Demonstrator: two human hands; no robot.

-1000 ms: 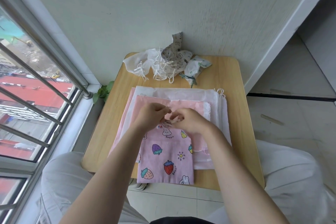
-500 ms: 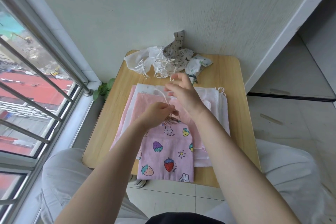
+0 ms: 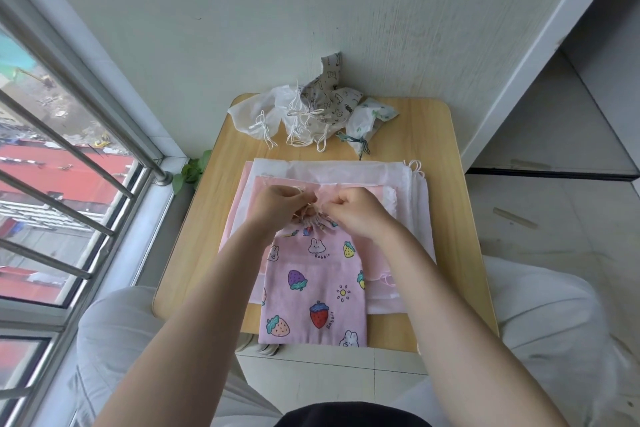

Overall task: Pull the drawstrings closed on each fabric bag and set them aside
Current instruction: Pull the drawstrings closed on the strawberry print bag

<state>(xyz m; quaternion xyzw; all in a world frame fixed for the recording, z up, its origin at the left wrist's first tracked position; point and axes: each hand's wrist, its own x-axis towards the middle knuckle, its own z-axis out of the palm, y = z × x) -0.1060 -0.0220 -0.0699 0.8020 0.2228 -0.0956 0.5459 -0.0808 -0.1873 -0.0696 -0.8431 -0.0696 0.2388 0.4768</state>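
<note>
Strawberry bag (image 3: 313, 291): pink printed fabric, lying flat at the six o'clock end of the table (image 3: 446, 156), topmost on the stack of flat bags (image 3: 398, 180), its bottom edge overhanging the near table edge. Its mouth, at twelve o'clock on the bag, is gathered into pleats.

Left hand (image 3: 277, 206): at eleven o'clock of the gathered mouth, fingers curled and pinching what we take to be the cord.

Right hand (image 3: 360, 213): at one o'clock of the mouth, fingers curled tight; the cord itself is hidden between the knuckles, so we judge rather than see that it is pinched here too.

Closed bags (image 3: 311, 114): a cluster of cinched pouches, white, grey-printed and leaf-printed, at the table's twelve o'clock edge against the wall.

Risk, in our judgement: the mouth looks nearly shut; an uneven pull could slip one cord from the fingers or drag the overhanging bag, and the loose stack beneath, off the near edge.
</note>
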